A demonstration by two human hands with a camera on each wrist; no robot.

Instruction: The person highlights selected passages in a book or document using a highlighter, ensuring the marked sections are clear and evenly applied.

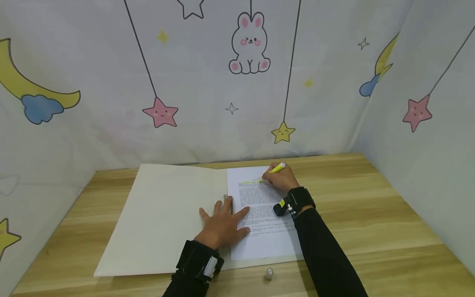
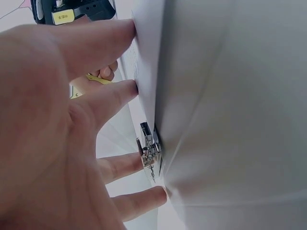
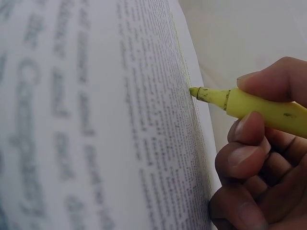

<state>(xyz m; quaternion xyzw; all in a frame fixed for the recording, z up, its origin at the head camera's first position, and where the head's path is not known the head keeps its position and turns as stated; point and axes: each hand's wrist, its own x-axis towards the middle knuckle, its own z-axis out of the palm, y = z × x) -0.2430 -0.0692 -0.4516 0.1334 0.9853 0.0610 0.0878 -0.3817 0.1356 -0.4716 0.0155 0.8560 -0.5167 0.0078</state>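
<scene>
A yellow highlighter (image 1: pixel 277 168) is pinched between the thumb and fingers of my right hand (image 1: pixel 283 179), near the top of a printed sheet (image 1: pixel 265 247). Its chisel tip (image 3: pixel 194 91) meets the upper lines of text in the right wrist view, and a yellow streak (image 1: pixel 249 182) marks a line there. The sheet lies on the right side of an open white folder (image 1: pixel 163 214). With fingers spread, my left hand (image 1: pixel 222 227) rests across the folder's fold and the sheet's left edge. Between its fingers shows the folder's metal clip (image 2: pixel 149 151).
On the wooden table (image 1: pixel 389 231), just in front of the folder, stands a small greyish cylinder (image 1: pixel 269 274). A white cloth backdrop (image 1: pixel 208 82) with printed stars and a rabbit rises behind the table and at both sides. Black wrist cameras (image 1: pixel 299 199) sit on both wrists.
</scene>
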